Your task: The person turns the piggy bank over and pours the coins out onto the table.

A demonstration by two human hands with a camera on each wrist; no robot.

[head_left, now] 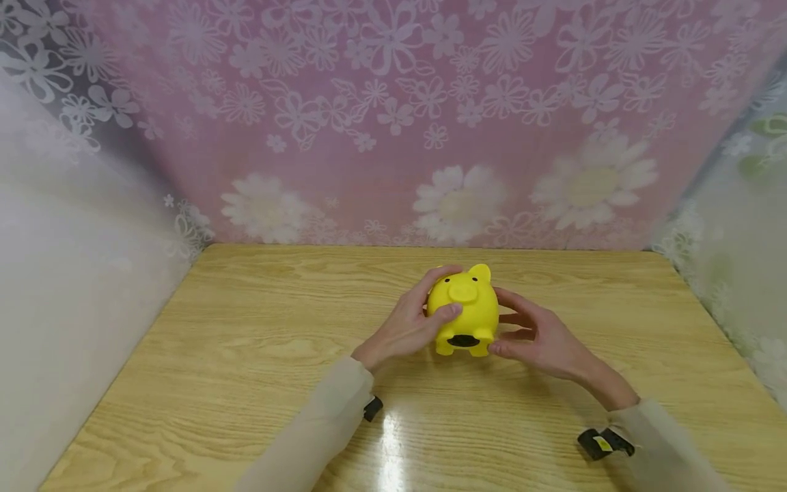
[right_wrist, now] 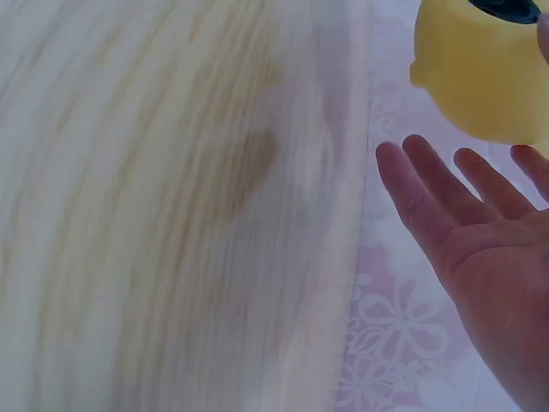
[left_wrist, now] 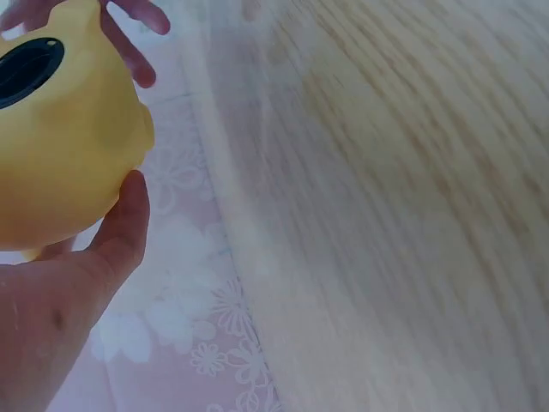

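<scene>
A yellow piggy bank (head_left: 472,316) is held up over the table, its snout toward the head camera and a black plug (head_left: 463,340) showing on its underside. My left hand (head_left: 410,316) grips it from the left, thumb on the front below the snout. On the other side my right hand (head_left: 547,340) is close by with fingers spread. In the right wrist view the fingers of that hand (right_wrist: 480,215) look straight and a little apart from the yellow body (right_wrist: 480,77). The left wrist view shows the left thumb against the pig (left_wrist: 69,163).
The wooden table (head_left: 258,355) extends around the hands. Behind it hangs a pink floral curtain (head_left: 369,137), with pale sheeting (head_left: 74,273) along the left side. Black wrist devices (head_left: 596,444) are worn at both sleeves.
</scene>
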